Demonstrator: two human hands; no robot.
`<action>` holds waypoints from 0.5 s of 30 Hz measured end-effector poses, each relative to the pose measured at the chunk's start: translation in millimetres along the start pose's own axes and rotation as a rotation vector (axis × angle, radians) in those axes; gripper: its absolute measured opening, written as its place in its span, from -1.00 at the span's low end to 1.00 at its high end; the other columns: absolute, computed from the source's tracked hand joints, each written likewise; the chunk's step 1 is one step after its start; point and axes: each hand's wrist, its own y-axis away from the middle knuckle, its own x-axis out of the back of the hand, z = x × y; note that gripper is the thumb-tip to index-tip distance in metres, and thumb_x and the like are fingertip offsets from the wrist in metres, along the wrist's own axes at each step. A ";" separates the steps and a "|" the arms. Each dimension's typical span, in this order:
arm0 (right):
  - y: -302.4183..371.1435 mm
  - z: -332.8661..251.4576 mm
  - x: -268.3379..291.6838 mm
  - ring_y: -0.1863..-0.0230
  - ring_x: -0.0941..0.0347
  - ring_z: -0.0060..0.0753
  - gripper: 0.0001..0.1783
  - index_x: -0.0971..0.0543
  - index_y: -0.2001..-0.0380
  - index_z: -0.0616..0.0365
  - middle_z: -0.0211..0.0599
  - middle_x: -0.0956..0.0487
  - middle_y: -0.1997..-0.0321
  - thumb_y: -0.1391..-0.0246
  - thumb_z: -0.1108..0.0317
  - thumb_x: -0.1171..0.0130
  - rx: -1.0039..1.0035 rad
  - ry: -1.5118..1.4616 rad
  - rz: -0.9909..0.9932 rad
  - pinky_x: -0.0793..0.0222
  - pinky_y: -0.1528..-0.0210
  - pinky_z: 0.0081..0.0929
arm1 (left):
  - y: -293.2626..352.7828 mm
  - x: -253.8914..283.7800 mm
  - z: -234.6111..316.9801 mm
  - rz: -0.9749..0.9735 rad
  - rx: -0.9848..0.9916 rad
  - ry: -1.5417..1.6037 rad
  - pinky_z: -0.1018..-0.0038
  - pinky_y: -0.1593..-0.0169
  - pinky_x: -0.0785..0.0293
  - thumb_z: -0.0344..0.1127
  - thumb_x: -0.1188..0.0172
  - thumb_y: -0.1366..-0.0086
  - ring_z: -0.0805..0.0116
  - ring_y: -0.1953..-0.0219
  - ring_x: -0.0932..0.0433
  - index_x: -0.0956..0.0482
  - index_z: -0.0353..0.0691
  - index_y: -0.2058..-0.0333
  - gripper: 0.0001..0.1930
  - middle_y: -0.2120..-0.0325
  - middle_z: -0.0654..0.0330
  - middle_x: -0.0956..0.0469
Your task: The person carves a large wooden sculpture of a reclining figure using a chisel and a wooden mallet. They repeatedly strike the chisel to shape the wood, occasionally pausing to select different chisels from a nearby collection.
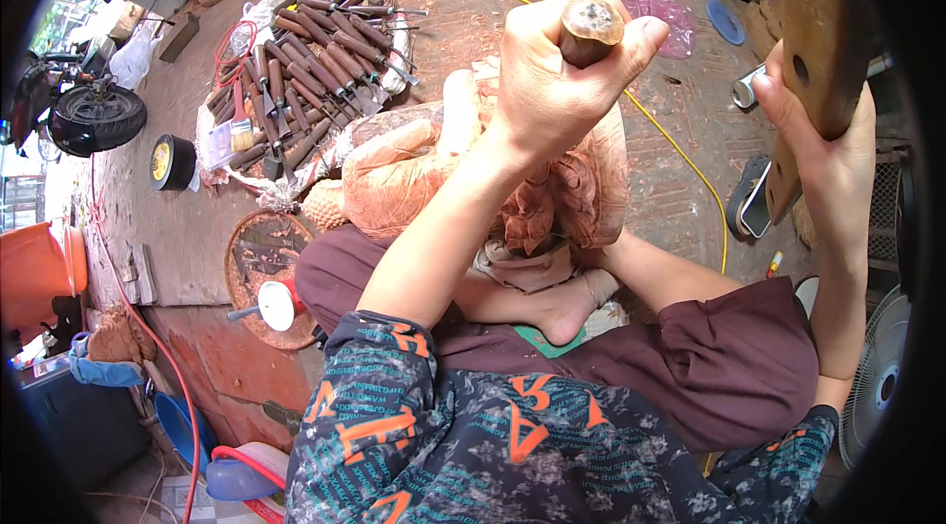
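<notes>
My left hand [542, 95] is closed in a fist around the wooden handle of a chisel [593, 23], its worn, pale butt end pointing up. The blade is hidden behind my hand and arm. Below it, a reddish wood carving [389, 179] with draped folds and carved detail lies in front of my crossed legs. Raised at the right, my right hand [836, 154] grips a long wooden mallet [823, 31] with dark round hollows in its side. The mallet is apart from the chisel's butt.
Many wooden-handled chisels [325, 56] lie piled at the left, with a brush [242, 130] and a black tape roll [173, 163] nearby. A yellow cord [680, 144] crosses the floor. A fan [877, 376] stands at right; a round tray [246, 258] holds wood chips.
</notes>
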 end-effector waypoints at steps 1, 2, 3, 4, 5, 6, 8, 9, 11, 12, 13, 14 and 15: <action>-0.7 0.2 -0.1 0.32 -0.34 -0.74 -0.80 -0.48 0.21 0.21 -0.54 -0.48 0.34 -0.09 0.46 -0.22 0.012 0.012 0.007 -0.23 0.24 -0.74 | -0.7 0.3 -1.4 -0.007 -0.021 -0.023 0.71 0.73 -0.06 -0.36 -0.23 -0.26 0.71 0.79 -0.22 -0.49 -0.30 0.57 -0.76 0.80 0.38 -0.35; -1.4 1.3 -0.8 0.34 -0.34 -0.75 -0.80 -0.48 0.22 0.20 -0.54 -0.47 0.35 -0.08 0.46 -0.22 0.025 0.020 0.012 -0.22 0.27 -0.75 | 0.0 1.4 -2.4 0.007 0.001 -0.013 0.70 0.73 -0.06 -0.35 -0.23 -0.26 0.71 0.79 -0.24 -0.50 -0.30 0.58 -0.75 0.80 0.38 -0.36; -2.2 2.1 -1.0 0.36 -0.33 -0.76 -0.81 -0.47 0.23 0.20 -0.54 -0.46 0.36 -0.08 0.46 -0.23 0.038 0.030 0.018 -0.22 0.30 -0.75 | 0.7 2.4 -2.6 0.009 -0.008 -0.004 0.70 0.73 -0.06 -0.35 -0.23 -0.25 0.71 0.79 -0.24 -0.50 -0.30 0.58 -0.75 0.80 0.38 -0.36; -2.0 -0.3 -2.6 0.39 -0.33 -0.78 -0.80 -0.48 0.25 0.21 -0.55 -0.47 0.38 -0.06 0.48 -0.26 0.026 0.022 0.024 -0.23 0.34 -0.77 | 1.2 3.3 -2.0 0.011 -0.017 0.004 0.70 0.74 -0.06 -0.35 -0.24 -0.25 0.70 0.80 -0.24 -0.49 -0.30 0.58 -0.75 0.81 0.38 -0.35; -1.1 -2.2 -4.0 0.42 -0.34 -0.80 -0.80 -0.48 0.28 0.21 -0.55 -0.49 0.40 -0.03 0.49 -0.28 0.012 0.017 0.030 -0.25 0.38 -0.78 | 2.2 3.8 -1.8 0.013 -0.026 0.017 0.70 0.74 -0.05 -0.35 -0.24 -0.25 0.70 0.80 -0.24 -0.49 -0.30 0.58 -0.75 0.81 0.38 -0.35; -0.2 -3.0 -5.5 0.44 -0.33 -0.81 -0.80 -0.48 0.29 0.21 -0.55 -0.48 0.41 -0.03 0.49 -0.28 -0.011 0.014 0.028 -0.23 0.39 -0.78 | 3.0 4.3 -1.2 0.019 -0.018 0.029 0.69 0.74 -0.05 -0.36 -0.24 -0.24 0.70 0.80 -0.23 -0.49 -0.30 0.58 -0.75 0.81 0.38 -0.34; 1.5 -3.5 -8.1 0.47 -0.31 -0.82 -0.81 -0.47 0.30 0.21 -0.55 -0.47 0.43 -0.03 0.49 -0.28 -0.058 0.005 0.022 -0.20 0.42 -0.79 | 4.4 6.2 0.6 0.032 -0.001 0.050 0.69 0.75 -0.04 -0.36 -0.24 -0.24 0.70 0.81 -0.23 -0.49 -0.30 0.58 -0.76 0.82 0.38 -0.34; 2.4 -2.1 -8.1 0.45 -0.29 -0.81 -0.81 -0.46 0.25 0.21 -0.56 -0.45 0.41 -0.06 0.51 -0.23 -0.067 0.019 -0.007 -0.18 0.40 -0.78 | 4.9 7.5 0.5 0.034 0.009 0.062 0.69 0.75 -0.04 -0.36 -0.24 -0.24 0.70 0.81 -0.23 -0.49 -0.30 0.59 -0.75 0.82 0.38 -0.34; 3.8 4.3 -6.5 0.39 -0.29 -0.77 -0.77 -0.44 0.15 0.21 -0.54 -0.43 0.37 -0.09 0.56 -0.14 -0.032 0.047 -0.034 -0.19 0.34 -0.75 | 5.0 8.3 0.1 0.037 0.027 0.090 0.69 0.75 -0.03 -0.36 -0.25 -0.24 0.69 0.81 -0.22 -0.48 -0.30 0.60 -0.75 0.82 0.37 -0.33; 4.6 8.0 -6.0 0.35 -0.31 -0.75 -0.74 -0.44 0.11 0.22 -0.52 -0.43 0.34 -0.10 0.59 -0.11 0.012 0.063 -0.029 -0.21 0.30 -0.73 | 4.3 6.4 -0.4 0.042 0.004 0.088 0.69 0.75 -0.05 -0.42 -0.23 -0.21 0.69 0.81 -0.23 -0.53 -0.33 0.54 -0.83 0.80 0.37 -0.36; 6.8 15.9 -10.6 0.30 -0.37 -0.70 -0.70 -0.43 0.07 0.23 -0.47 -0.47 0.30 -0.10 0.62 -0.09 0.107 0.077 0.005 -0.26 0.24 -0.71 | 5.8 5.2 -1.2 0.069 0.044 0.094 0.68 0.68 -0.10 -0.43 -0.26 -0.19 0.70 0.74 -0.25 -0.51 -0.31 0.57 -0.82 0.77 0.39 -0.37; 0.3 10.5 -12.3 0.17 -0.38 -0.61 -0.61 -0.40 0.00 0.24 -0.39 -0.49 0.18 -0.07 0.65 -0.10 0.199 0.201 -0.029 -0.27 0.11 -0.64 | 6.2 6.9 1.0 0.093 0.080 0.079 0.68 0.62 -0.16 -0.44 -0.29 -0.16 0.72 0.67 -0.28 -0.49 -0.29 0.60 -0.80 0.74 0.41 -0.39; -5.3 5.0 -14.7 0.03 -0.40 -0.52 -0.53 -0.37 -0.07 0.25 -0.30 -0.50 0.07 -0.05 0.68 -0.11 0.293 0.324 -0.058 -0.27 -0.01 -0.58 | 7.1 8.4 3.2 0.117 0.115 0.064 0.67 0.55 -0.22 -0.45 -0.31 -0.14 0.73 0.60 -0.30 -0.47 -0.27 0.62 -0.78 0.71 0.43 -0.40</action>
